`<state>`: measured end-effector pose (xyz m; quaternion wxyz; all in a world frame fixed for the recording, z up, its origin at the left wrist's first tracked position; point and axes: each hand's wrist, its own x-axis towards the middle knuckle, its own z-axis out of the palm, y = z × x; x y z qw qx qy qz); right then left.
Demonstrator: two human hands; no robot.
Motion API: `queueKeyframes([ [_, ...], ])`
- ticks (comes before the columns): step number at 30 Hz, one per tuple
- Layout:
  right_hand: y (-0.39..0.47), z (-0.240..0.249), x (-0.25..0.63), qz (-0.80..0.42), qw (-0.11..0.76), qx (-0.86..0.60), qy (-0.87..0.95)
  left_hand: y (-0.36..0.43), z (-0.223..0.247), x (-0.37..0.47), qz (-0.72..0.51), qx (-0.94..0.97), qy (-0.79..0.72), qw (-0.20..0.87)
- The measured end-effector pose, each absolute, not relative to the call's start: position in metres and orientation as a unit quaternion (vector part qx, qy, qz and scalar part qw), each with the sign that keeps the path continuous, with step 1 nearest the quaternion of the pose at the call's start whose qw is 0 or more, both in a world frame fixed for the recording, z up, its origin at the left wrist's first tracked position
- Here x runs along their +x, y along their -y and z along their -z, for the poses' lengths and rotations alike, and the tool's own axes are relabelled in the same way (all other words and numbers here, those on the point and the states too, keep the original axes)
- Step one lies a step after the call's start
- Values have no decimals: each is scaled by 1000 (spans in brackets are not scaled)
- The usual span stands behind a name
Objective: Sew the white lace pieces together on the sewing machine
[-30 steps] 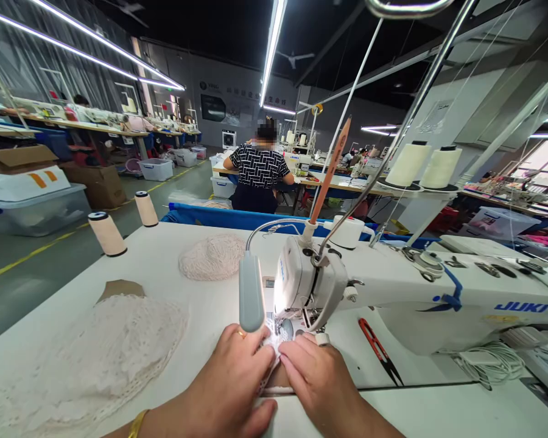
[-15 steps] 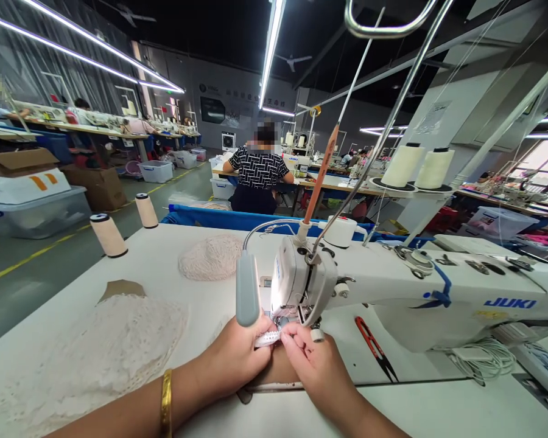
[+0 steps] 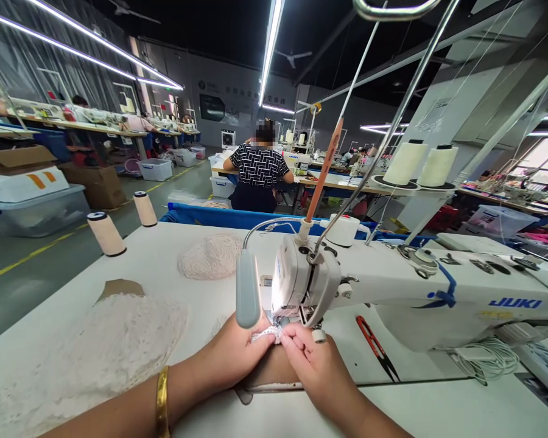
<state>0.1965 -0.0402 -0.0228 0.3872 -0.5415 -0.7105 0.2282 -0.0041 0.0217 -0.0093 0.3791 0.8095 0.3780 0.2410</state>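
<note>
White lace lies at the needle area of a white sewing machine, partly hidden by fingers. My left hand pinches the lace from the left, thumb on top, below the grey lamp. From the right, my right hand has its thumb and fingertips closed on the lace's right end, just in front of the presser foot. A large pile of white lace spreads to the left, and a smaller lace bundle sits behind it.
Red-handled thread snips lie right of my right hand. Two thread cones stand at the table's back left edge. A coiled cable rests at the right. A person in a patterned top sits ahead, facing away.
The lace between my hands has shifted and bunched near the right fingertips. My left thumb has moved slightly right and the left wrist slightly left; my right hand is nearly unchanged.
</note>
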Motion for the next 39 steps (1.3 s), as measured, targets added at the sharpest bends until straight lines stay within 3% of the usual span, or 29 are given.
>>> queueKeyframes([
  [12, 39, 26, 195, -200, 420, -551, 693, -20, 8, 0, -234, 826, -387, 335],
  [23, 40, 24, 194, -192, 412, -561, 692, -19, 14, 0, -262, 862, -377, 216],
  [39, 38, 25, 193, -133, 405, -568, 704, -29, 9, -1, -254, 784, -401, 400],
])
